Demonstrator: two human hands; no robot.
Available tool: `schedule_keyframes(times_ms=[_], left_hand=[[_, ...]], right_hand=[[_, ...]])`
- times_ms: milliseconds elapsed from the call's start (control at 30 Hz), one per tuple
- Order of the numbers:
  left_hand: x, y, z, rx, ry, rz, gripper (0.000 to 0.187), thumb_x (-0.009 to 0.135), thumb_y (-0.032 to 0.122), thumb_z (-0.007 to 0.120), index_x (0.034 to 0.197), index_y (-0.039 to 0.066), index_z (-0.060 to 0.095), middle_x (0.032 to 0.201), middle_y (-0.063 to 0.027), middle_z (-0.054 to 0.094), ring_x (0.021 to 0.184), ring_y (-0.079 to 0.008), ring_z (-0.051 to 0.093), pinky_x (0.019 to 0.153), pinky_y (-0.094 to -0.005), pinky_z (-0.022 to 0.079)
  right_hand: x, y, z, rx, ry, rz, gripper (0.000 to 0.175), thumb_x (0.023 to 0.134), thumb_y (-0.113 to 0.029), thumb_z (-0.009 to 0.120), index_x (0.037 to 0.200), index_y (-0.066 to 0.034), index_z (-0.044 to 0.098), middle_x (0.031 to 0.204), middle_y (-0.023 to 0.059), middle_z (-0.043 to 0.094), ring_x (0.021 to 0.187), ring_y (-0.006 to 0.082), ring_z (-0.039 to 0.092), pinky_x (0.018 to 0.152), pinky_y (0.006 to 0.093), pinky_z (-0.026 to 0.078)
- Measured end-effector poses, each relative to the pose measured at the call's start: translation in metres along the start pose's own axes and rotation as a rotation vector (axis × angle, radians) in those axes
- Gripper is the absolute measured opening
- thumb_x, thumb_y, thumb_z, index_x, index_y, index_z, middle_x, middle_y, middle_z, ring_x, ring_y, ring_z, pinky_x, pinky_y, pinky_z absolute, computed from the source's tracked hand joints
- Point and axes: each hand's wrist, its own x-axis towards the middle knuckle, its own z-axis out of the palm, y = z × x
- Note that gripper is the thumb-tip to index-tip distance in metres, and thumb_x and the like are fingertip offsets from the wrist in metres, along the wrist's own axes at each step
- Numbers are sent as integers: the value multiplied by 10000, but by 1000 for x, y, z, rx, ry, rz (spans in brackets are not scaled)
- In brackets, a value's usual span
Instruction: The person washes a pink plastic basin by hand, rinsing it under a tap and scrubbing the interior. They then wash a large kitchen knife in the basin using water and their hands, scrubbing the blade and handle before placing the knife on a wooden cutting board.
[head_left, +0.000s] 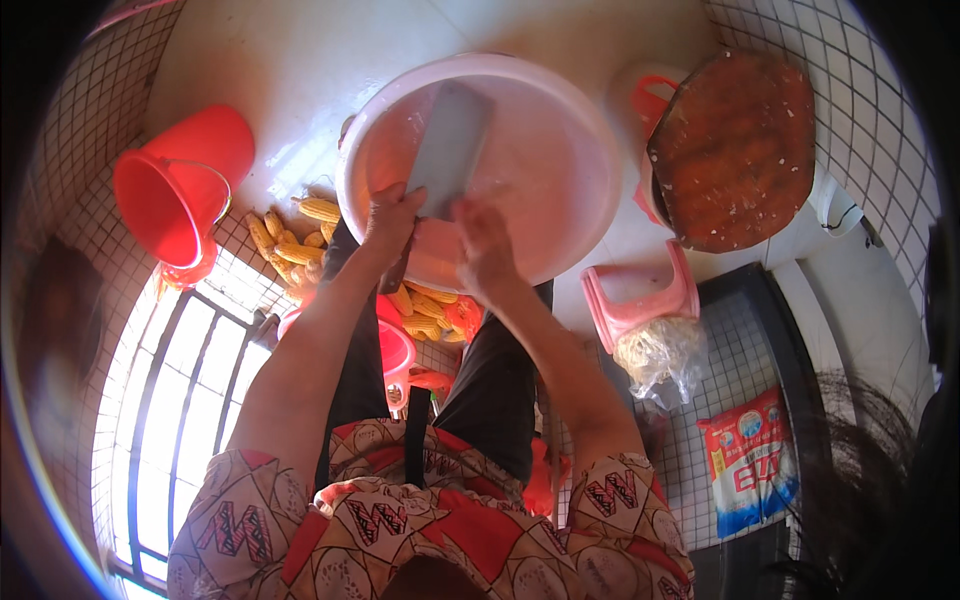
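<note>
A wide pale pink plastic basin (555, 157) lies before me, above my knees. Over it, my left hand (390, 217) grips a cleaver (450, 142) near the junction of blade and handle. Its broad grey blade points away from me, and the dark handle sticks out below my fingers. My right hand (484, 244) is blurred, with curled fingers close to the blade's lower right corner. Whether those fingers touch the blade or hold something small cannot be made out. The basin looks wet inside, but its contents are unclear.
Corn cobs (300, 251) lie at the left, with more below the basin. A red bucket (154, 206) leans on its side. At right are a brown board (739, 154), a pink plastic stool (637, 300), a clear plastic bag (660, 356) and a red-and-blue packet (750, 461).
</note>
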Motion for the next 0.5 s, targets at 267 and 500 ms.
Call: schedule_keyframes(times_ms=[267,500], left_hand=[[1,-1,-4,18,-4,26,167,853,216,578,862,49,589,578,-30,516,425,-108,457,360,-254,373],[1,-6,-1,20,15,51,149,863,193,559,871,49,597,557,-24,497,397,-113,435,344,-251,359]], right_hand=[[-10,9,10,27,-144,-90,359,649,65,563,1006,21,566,994,179,577,934,351,536,811,419,460],[1,82,3,599,295,722,196,739,-7,549,932,-11,580,967,174,604,910,338,562,790,416,471]])
